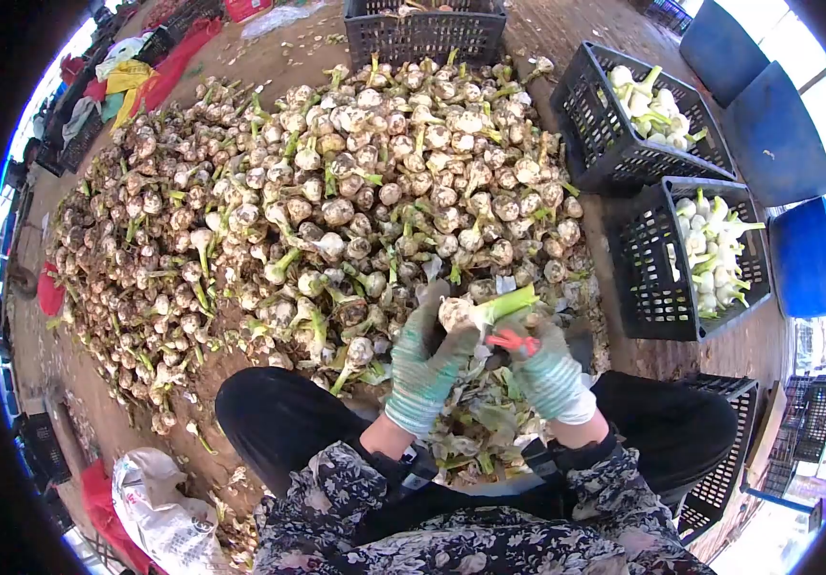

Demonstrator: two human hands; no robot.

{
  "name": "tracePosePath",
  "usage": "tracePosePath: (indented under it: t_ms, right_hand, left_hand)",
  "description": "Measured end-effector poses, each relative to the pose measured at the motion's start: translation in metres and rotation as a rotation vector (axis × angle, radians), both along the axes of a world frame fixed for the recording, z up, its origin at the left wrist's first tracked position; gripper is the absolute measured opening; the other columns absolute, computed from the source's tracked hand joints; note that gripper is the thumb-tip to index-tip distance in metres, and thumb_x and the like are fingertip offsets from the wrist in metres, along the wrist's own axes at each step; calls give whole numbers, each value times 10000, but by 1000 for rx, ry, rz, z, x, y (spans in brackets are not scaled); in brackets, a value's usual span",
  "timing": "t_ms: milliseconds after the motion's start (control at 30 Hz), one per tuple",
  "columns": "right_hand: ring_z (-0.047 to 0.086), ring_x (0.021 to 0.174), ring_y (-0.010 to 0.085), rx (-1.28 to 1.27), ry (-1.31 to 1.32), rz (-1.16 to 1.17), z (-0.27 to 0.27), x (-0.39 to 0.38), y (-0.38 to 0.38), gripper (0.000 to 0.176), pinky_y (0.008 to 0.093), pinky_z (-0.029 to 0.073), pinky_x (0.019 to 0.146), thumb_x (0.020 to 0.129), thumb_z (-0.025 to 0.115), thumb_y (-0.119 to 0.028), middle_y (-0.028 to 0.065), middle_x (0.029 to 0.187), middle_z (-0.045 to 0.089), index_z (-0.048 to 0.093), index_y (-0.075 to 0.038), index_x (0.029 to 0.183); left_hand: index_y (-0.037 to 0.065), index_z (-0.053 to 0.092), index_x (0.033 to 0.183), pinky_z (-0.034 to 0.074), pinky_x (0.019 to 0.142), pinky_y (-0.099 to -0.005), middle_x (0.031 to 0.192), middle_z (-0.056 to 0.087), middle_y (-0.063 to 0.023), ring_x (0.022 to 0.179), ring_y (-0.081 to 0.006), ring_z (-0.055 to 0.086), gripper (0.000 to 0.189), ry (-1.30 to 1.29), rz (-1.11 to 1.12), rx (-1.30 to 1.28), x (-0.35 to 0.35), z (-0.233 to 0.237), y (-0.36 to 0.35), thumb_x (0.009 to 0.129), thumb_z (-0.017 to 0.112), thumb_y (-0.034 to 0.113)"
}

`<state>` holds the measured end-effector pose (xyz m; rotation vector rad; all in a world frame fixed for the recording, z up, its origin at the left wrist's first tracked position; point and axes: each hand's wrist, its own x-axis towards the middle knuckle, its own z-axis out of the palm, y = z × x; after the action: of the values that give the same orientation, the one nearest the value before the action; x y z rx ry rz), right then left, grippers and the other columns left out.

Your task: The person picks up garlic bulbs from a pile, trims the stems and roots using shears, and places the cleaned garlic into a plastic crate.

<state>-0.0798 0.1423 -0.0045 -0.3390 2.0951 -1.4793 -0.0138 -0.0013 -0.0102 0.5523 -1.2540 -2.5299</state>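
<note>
My left hand [425, 359], in a green and white knit glove, grips a garlic bulb [458, 312] with its thick green stem pointing right. The bulb is brownish and its roots do not show. Closed around a small red-handled tool [512, 341], my right hand [551, 372] is just right of the bulb, under the stem; the tool's working end is hidden. Beyond both hands spreads a large heap of unpeeled garlic [365, 163]. Peeled-off husks and leaves [485, 417] lie between my knees below the hands.
On the right stand two black crates of cleaned white garlic, one nearer [648, 273] and one farther [590, 134]. Another black crate [422, 38] is behind the heap. Blue plastic panels [779, 134] line the right side. A white sack [165, 513] lies at lower left.
</note>
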Motion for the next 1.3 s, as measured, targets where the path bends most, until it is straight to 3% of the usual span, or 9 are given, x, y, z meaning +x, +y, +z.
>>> tracePosePath:
  t_ms: [33, 67, 233, 600, 833, 1000, 1167, 1233, 1300]
  right_hand:
    - [593, 860, 185, -3, 5, -3, 10, -1, -3, 422, 242, 460, 784, 854, 523, -168, 121, 1091, 550, 370, 50, 1181]
    - [591, 895, 197, -71, -18, 8, 20, -2, -7, 371, 262, 463, 792, 844, 508, -125, 141, 1072, 566, 400, 62, 1146]
    - [582, 924, 183, -451, -157, -61, 17, 2, -10, 322, 286, 450, 833, 812, 481, 4, 123, 1021, 599, 449, 64, 1127]
    - [560, 976, 191, -610, -201, -42, 22, -5, 0, 326, 304, 432, 861, 754, 622, -19, 95, 1069, 580, 549, -15, 1072]
    - [570, 908, 158, -288, 165, -110, 29, 11, -14, 280, 263, 430, 824, 752, 569, 40, 95, 1000, 608, 573, -20, 1025]
    - [568, 962, 215, -507, -468, -140, 21, -6, 10, 331, 291, 468, 808, 832, 548, -92, 110, 1044, 568, 454, 25, 1127]
    - [560, 994, 294, -501, -171, -132, 26, 3, 1, 342, 319, 469, 815, 844, 533, -101, 163, 1041, 557, 431, 81, 1116]
    - [588, 860, 160, -403, -95, -170, 19, -2, 5, 248, 262, 458, 771, 795, 545, 10, 103, 947, 616, 540, 42, 1041]
    - [603, 838, 209, -224, 161, 167, 24, -25, 12, 282, 304, 477, 737, 850, 500, -93, 116, 983, 593, 468, 47, 1092]
  left_hand:
    - [-21, 268, 1308, 348, 946, -288, 1280, 373, -95, 1131, -165, 405, 674, 51, -19, 241, 0, -2, 2, 748, 641, 0]
    - [-18, 234, 1321, 342, 949, -291, 1282, 360, -93, 1130, -169, 406, 708, -22, -51, -236, 0, -13, 3, 752, 651, 44]
    - [-18, 275, 1310, 350, 934, -284, 1255, 398, -101, 1099, -166, 422, 656, 131, 27, -373, 3, -6, -2, 774, 638, 82]
    - [-16, 481, 1172, 441, 720, -228, 964, 581, -47, 829, -86, 532, 412, -111, -329, 389, 8, 9, -10, 869, 531, 259]
    - [2, 438, 1195, 447, 744, -208, 1016, 562, -60, 866, -95, 539, 489, 35, -117, -321, 8, 17, 5, 816, 611, 258]
    - [-22, 439, 1183, 411, 874, -288, 1095, 546, -70, 967, -148, 530, 608, -53, -482, 167, 11, 11, -20, 707, 726, 225]
    - [-16, 432, 1199, 402, 889, -295, 1154, 503, -81, 968, -159, 524, 600, -47, -106, -208, 8, 2, -2, 708, 720, 173]
    - [-6, 422, 1218, 406, 886, -284, 1136, 516, -85, 972, -163, 523, 571, -108, -231, -407, 10, 13, -8, 720, 678, 108]
    - [-1, 443, 1199, 437, 832, -272, 1070, 548, -78, 950, -153, 531, 548, -87, -380, -30, 8, 24, -15, 713, 664, 122]
